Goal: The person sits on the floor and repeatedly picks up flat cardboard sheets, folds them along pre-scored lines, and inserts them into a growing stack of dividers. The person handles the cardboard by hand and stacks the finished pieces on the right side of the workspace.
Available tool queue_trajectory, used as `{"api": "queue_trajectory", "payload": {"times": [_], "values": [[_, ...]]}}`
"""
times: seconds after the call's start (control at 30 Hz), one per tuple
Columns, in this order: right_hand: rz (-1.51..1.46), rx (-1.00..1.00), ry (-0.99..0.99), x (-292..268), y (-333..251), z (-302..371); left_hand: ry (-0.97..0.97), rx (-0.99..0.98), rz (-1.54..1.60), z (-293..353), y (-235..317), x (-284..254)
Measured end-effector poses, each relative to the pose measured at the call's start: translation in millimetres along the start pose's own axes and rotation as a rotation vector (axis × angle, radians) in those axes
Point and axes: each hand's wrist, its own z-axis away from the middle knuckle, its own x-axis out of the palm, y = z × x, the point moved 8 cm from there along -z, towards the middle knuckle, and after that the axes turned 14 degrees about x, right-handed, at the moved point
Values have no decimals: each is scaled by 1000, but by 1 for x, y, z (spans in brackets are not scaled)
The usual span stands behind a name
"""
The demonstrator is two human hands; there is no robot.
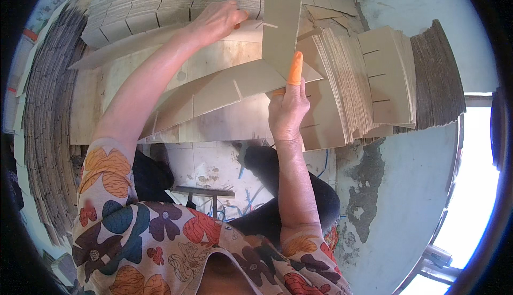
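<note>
My right hand (288, 110) is closed on two slotted cardboard strips where they meet at an angle. One of them, an upright strip (282, 20), reaches toward the far edge of the view. The other, a slanting strip (214, 93), runs down to the left over the table. An orange finger cover shows on my right hand's extended finger. Farther off to the left, my left hand (218, 23) has its fingers curled at the upper edge of a long cardboard strip (144, 44) lying before the stacks. The fingertips are partly hidden.
Rows of slotted cardboard (171, 1) stand packed along the table's far side. A tall cardboard stack (51, 113) lines the left. More slotted pieces (393, 76) lean in a bundle at the right. The wooden table (230, 118) ends before my knees; a small stool (206, 192) stands below.
</note>
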Motion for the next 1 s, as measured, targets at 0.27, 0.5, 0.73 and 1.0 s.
{"api": "queue_trajectory", "payload": {"times": [0.27,0.5,0.73,1.0], "values": [[8,-48,10,-1,-4,2,10,-5,-36,9,4,-5],[29,-41,-39,2,-3,5,62,49,-39,7,28,-19],[158,-35,-92,20,17,11,193,142,54,8,79,-50],[93,-50,-9,-4,16,27,-105,-375,607,-7,19,-46]]}}
